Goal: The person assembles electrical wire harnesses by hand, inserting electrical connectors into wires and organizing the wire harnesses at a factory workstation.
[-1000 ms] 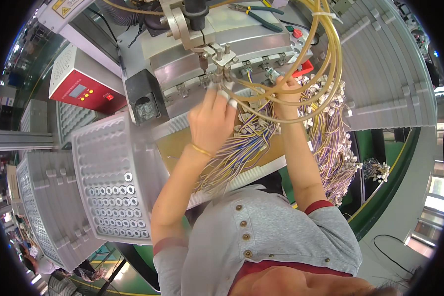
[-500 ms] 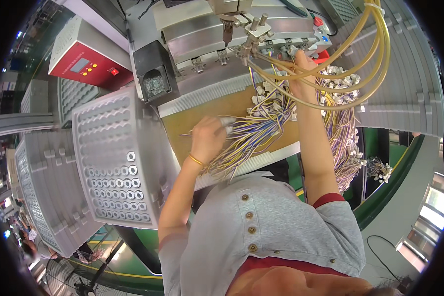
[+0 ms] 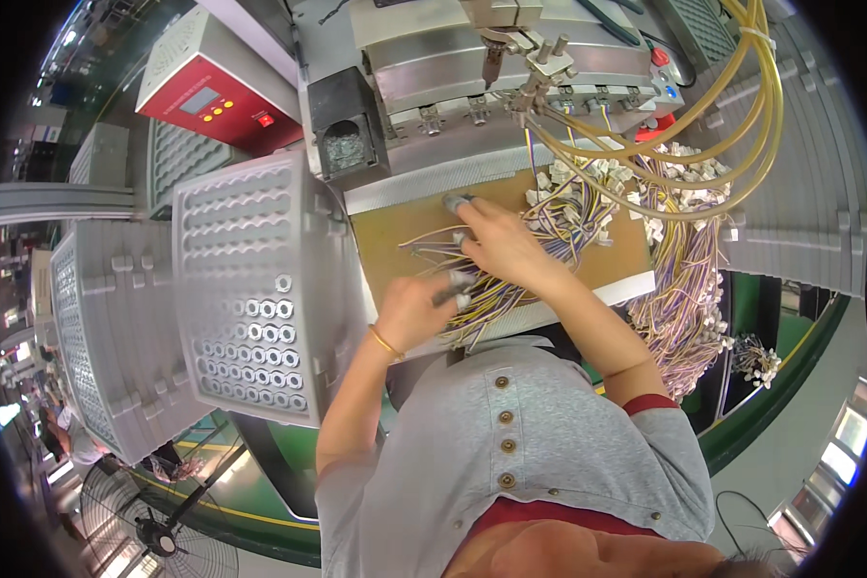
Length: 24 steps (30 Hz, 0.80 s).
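Observation:
A bundle of purple, yellow and white wires (image 3: pixel 496 294) with white connectors (image 3: pixel 583 188) lies across a brown work board (image 3: pixel 395 229). My left hand (image 3: pixel 414 310) is at the near left side of the bundle, its covered fingertips closed on some wires. Farther up, my right hand (image 3: pixel 503 246) reaches over the bundle with index finger and thumb apart, the index tip near the board's far strip. Pale covers sit on fingertips of both hands. Some wire ends under the hands are hidden.
Behind the board stands a metal fixture (image 3: pixel 511 72) with small clamps; yellowish tubes (image 3: pixel 684 154) loop at right. A black bin (image 3: pixel 347 144), a red-fronted control box (image 3: pixel 212 101) and a grey tray (image 3: pixel 236 207) of metal rings stand left. More wires (image 3: pixel 679 318) hang right.
My right hand has come away from the fixture's clamps, down and left over the wire bundle. My left hand stays near the wires, fingers more bent. The whole view has shifted slightly.

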Tool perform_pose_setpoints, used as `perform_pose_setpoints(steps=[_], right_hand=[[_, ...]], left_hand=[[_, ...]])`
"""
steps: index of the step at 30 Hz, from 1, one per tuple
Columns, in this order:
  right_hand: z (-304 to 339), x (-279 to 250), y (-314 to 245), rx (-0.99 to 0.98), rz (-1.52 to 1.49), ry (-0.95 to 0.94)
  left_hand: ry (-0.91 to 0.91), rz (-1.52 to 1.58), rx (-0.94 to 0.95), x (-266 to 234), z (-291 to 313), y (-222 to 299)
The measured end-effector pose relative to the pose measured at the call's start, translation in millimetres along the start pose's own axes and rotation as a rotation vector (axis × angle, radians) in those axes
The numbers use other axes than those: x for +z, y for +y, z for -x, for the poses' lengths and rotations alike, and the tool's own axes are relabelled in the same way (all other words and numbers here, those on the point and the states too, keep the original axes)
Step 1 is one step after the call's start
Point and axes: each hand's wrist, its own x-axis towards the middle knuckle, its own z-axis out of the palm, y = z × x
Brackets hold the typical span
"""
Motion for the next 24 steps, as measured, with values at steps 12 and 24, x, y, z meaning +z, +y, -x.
perform_pose_setpoints(steps=[12,24], right_hand=[[-4,-9,1,0.258,-0.454,-0.355],[5,-14,-52,-0.155,-0.363,-0.406]], left_hand=[[0.728,0.594,-0.008,-23,24,-21],[0.775,-0.303,0.697,-36,43,-6]])
